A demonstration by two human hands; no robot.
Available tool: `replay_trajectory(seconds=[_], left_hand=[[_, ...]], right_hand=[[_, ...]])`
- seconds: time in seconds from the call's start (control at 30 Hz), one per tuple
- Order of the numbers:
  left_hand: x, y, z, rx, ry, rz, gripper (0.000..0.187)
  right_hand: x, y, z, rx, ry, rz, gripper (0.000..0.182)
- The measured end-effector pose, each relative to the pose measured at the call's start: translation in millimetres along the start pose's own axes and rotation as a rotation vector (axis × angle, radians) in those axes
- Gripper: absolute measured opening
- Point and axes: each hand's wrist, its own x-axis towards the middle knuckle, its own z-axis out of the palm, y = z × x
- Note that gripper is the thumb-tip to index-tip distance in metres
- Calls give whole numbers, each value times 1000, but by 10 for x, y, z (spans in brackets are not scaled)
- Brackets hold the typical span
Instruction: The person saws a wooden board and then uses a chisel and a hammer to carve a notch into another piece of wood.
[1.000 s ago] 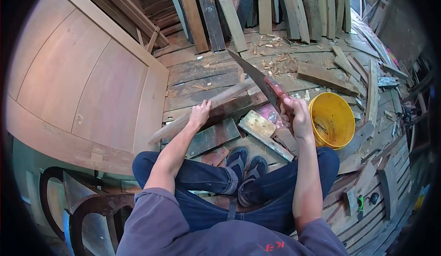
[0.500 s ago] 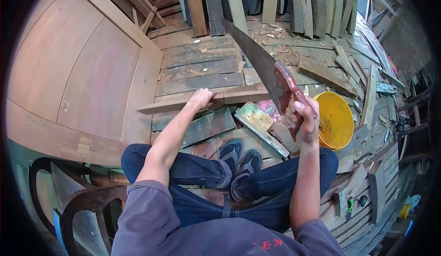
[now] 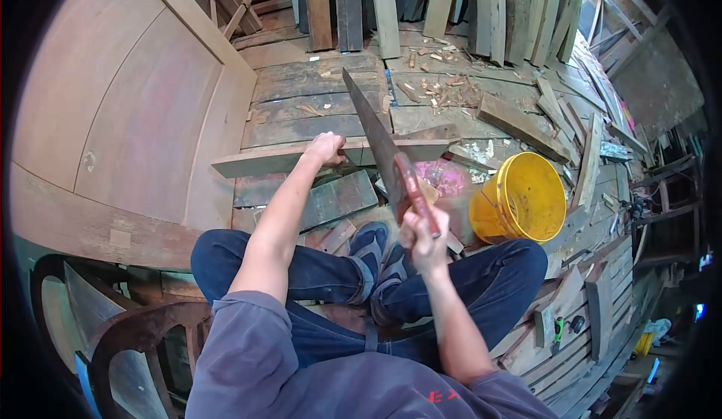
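Observation:
My left hand [image 3: 326, 149] is closed over a long narrow board [image 3: 263, 162] that lies crosswise in front of my feet. In my right hand [image 3: 425, 237] is the red-brown handle of a handsaw [image 3: 376, 137]. The saw's blade points up and away, and it passes over the board a little to the right of my left hand. Whether its teeth touch the wood I cannot tell. Beneath the board lies a dark, worn wood block [image 3: 340, 201].
A yellow bucket [image 3: 530, 197] stands right of the saw. A large panelled wooden piece [image 3: 139, 118] fills the left side. Planks [image 3: 382, 13] stand upright at the back. Wood chips and a thick offcut [image 3: 523, 128] lie on the floor. A dark curved chair frame [image 3: 128, 336] is at lower left.
My right hand and the saw have moved left and down, bringing the blade closer to my left hand. The left hand still grips the board, whose broad face shows more now.

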Motion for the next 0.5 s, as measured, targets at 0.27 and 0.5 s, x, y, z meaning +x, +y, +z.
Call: replay_trajectory(seconds=[0.27, 0.5], left_hand=[[-55, 66, -54, 29, -6, -18, 42], [-36, 78, -73, 46, -35, -24, 46]], right_hand=[[-73, 430, 99, 65, -9, -24, 26], [-118, 522, 83, 219, 25, 26, 21]])
